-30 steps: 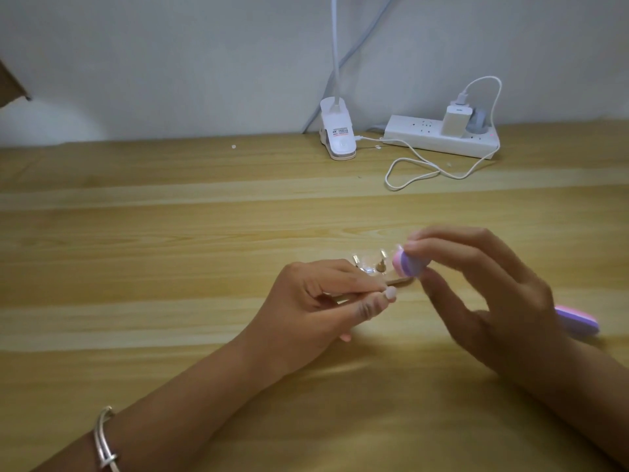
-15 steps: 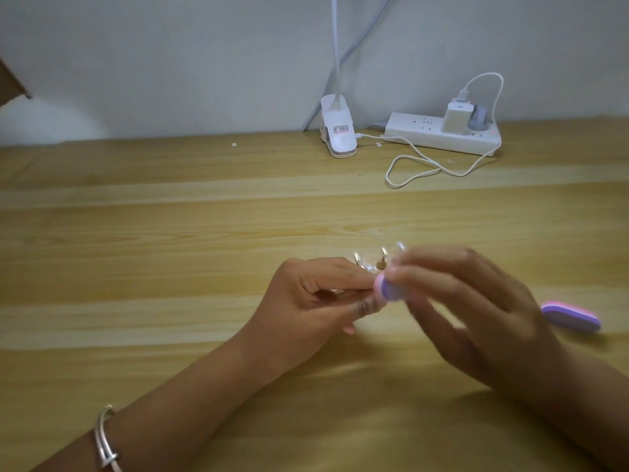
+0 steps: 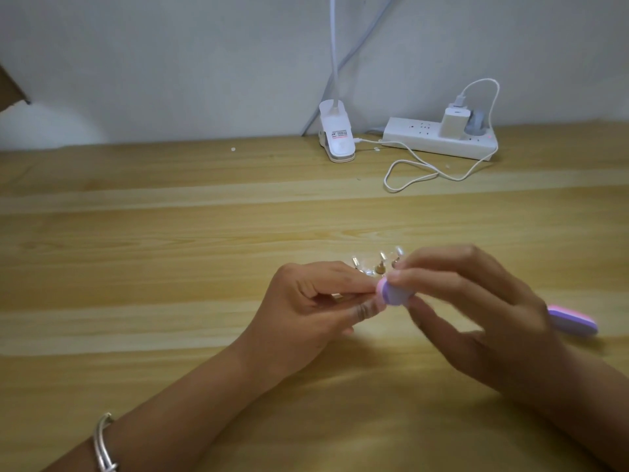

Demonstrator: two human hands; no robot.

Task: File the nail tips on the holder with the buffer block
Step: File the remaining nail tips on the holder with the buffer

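Our left hand (image 3: 306, 301) hides most of the clear holder (image 3: 369, 272), its grip pinching it mid-worktop (image 3: 170, 233); blurred nail tips (image 3: 398, 251) poke out behind. Our right hand (image 3: 476, 311) pinches the pink-lilac buffer block (image 3: 391, 294) in its grip, just beside them.

The tabletop (image 3: 170, 233) is pale wood with a plain grain and a soft sheen. The buffer block (image 3: 495, 294) looks matt and finely rough, as does the second block (image 3: 575, 321) at the right. The holder (image 3: 374, 267) is clear glossy plastic with small shiny metal pieces. The power strip (image 3: 425, 139) and lamp clip (image 3: 337, 137) at the far edge are smooth white plastic; the bracelet (image 3: 102, 444) is polished metal.
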